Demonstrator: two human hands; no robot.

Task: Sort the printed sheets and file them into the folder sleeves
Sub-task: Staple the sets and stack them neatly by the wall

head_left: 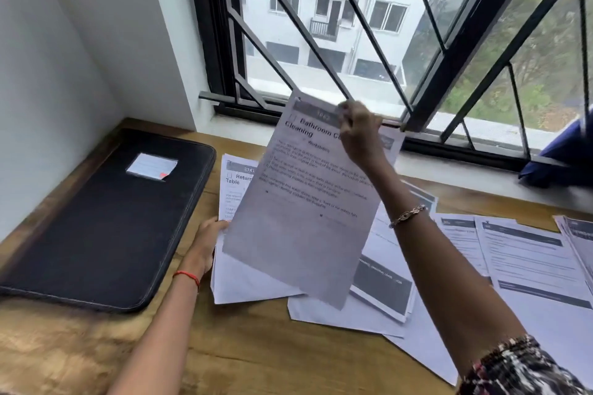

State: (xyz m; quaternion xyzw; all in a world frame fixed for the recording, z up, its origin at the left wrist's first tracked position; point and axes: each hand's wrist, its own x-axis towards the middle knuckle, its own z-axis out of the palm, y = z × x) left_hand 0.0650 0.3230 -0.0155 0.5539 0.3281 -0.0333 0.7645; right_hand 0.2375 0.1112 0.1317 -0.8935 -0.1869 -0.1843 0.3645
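My right hand (357,135) pinches the top edge of a printed sheet (305,218) headed "Bathroom Cleaning" and holds it up, tilted, above the desk. Under it lies a stack of sheets (234,279) whose top page reads "Return Table". My left hand (207,239) rests on the left edge of that stack, and the lifted sheet hides its fingertips. The black folder (106,218) lies closed and flat at the left, with a small label window on its cover. More printed sheets (529,263) are spread over the right of the desk.
The wooden desk (240,353) runs up to a white window sill (449,167) under a black barred window. A dark blue cloth object (564,154) sits on the sill at the far right. A white wall corner closes the left side.
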